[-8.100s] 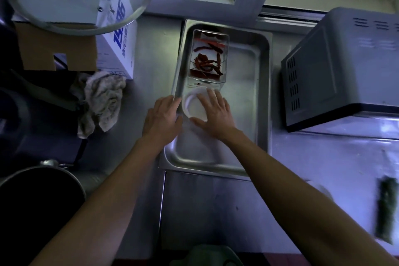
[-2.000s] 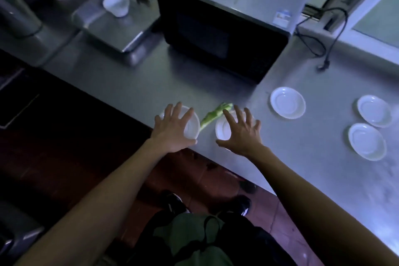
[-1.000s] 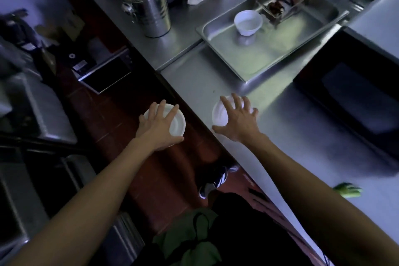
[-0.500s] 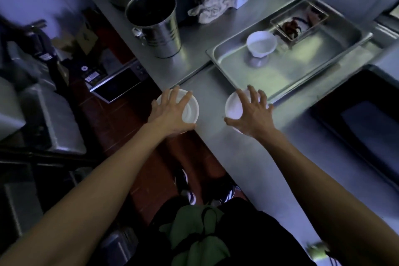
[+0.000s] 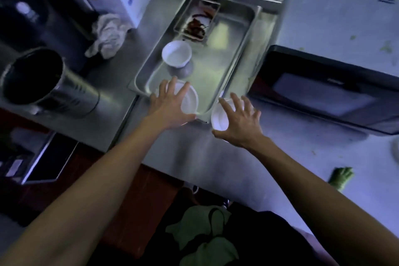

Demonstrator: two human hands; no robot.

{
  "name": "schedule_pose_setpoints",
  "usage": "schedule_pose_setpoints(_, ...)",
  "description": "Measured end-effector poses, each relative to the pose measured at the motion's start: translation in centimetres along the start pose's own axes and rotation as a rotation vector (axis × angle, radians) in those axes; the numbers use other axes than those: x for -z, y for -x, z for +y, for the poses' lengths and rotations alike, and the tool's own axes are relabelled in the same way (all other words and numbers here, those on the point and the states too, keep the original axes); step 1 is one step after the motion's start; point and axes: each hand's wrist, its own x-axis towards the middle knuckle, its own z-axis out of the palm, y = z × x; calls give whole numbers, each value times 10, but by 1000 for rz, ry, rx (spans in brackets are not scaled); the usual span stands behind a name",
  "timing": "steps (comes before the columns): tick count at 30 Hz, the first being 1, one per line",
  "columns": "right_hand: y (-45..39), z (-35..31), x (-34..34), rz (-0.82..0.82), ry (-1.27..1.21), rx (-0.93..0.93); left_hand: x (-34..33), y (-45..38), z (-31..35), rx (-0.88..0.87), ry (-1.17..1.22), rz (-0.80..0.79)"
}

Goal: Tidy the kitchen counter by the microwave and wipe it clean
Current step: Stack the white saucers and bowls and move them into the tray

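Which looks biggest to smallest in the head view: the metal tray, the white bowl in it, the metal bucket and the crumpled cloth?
1. metal tray
2. metal bucket
3. crumpled cloth
4. white bowl
The bucket sits nearer the camera, so its rank is less sure.

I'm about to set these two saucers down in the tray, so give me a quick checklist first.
1. Left hand holds its saucer: ok.
2. Right hand holds its saucer: ok.
3. Left saucer over the tray: ok.
4. Right saucer over the tray: not ok, it is outside the near corner.
5. Bare tray floor beside the bowl: ok.
6. Saucers clean: cannot tell.
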Motion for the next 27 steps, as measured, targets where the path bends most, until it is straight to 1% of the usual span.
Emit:
schedule_pose_setpoints(5, -10, -7, 5, -20, 10, -112, -2, -56, 2, -124, 2, -23)
schedule_pose_setpoints(9, -18, -14, 4, -2, 5, -204, -14, -96, 0, -212, -18, -135)
schedule_pose_setpoints(12, -19, -19, -2, -1, 9, -282, -26, -118, 1, -288, -34, -170)
schedule_pose_setpoints(16, -21, -27, -11, 1, 0, -378, -43, -134, 3, -343, -72, -216)
schedule_pose_setpoints(20, -25, -33, -17, -7, -41, -434, -54, -144, 2, -375, -118, -265)
schedule_pose_setpoints(27, -26, -39, -16, 13, -96, -506, -60, -156, 5, -440, -131, -249)
